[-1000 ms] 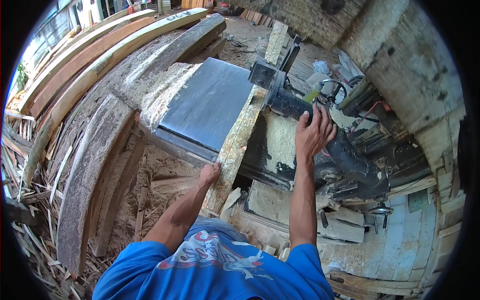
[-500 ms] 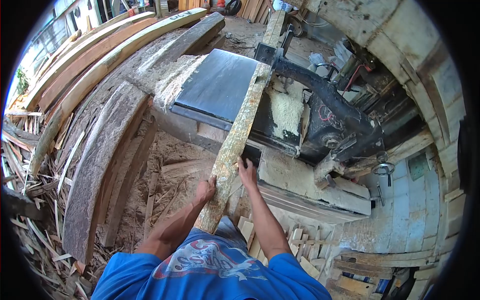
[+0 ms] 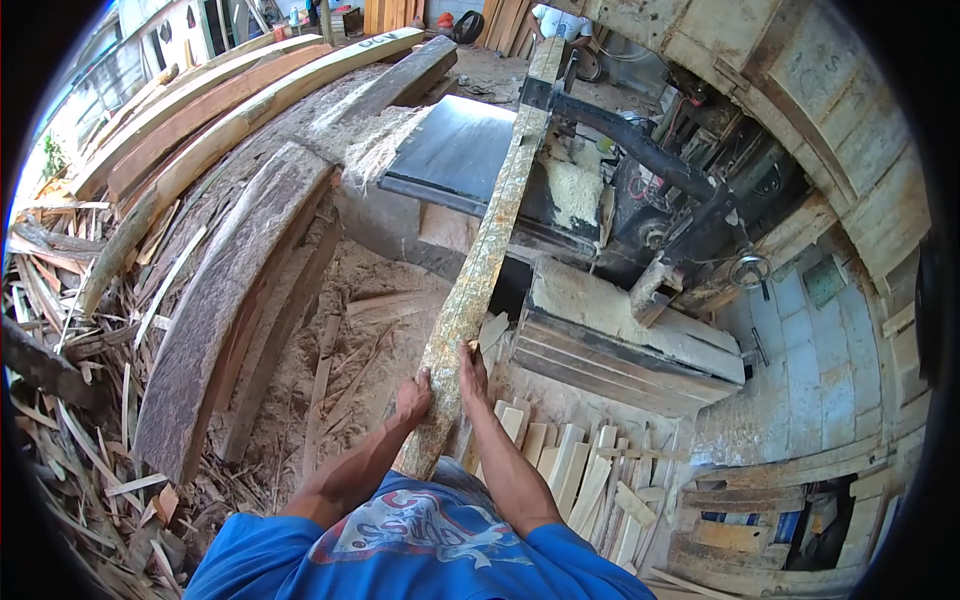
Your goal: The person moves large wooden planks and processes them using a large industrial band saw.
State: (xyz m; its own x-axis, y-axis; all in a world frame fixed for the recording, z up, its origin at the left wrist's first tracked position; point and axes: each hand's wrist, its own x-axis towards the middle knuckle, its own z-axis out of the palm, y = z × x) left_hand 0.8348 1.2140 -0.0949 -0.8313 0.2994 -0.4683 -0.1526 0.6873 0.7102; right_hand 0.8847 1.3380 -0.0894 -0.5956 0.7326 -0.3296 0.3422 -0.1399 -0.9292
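A long, rough-faced timber plank [image 3: 482, 262] runs from my waist across the metal saw table [image 3: 455, 148] and through the machine's guide [image 3: 537, 94]. On its left edge, near the close end, my left hand [image 3: 413, 396] is closed with the thumb on top. My right hand [image 3: 473, 372] grips the opposite edge slightly farther forward. The undersides of both hands' grips are hidden. Pale sawdust [image 3: 575, 195] lies on the table right of the plank. At the plank's far end stands another person [image 3: 562, 24] in a light shirt, partly cut off.
Thick curved slabs [image 3: 235, 300] and long boards [image 3: 270, 110] are stacked at my left, with wood scraps [image 3: 75, 440] beside them. The machine's dark arm [image 3: 640, 145] and handwheel [image 3: 750, 270] stand at right. Cut pieces [image 3: 570, 465] lie near my right side; sawdust covers the floor.
My right hand has moved back and in against the plank's right edge; before, it was beside the saw table's front. The view has shifted, and more of the other person shows.
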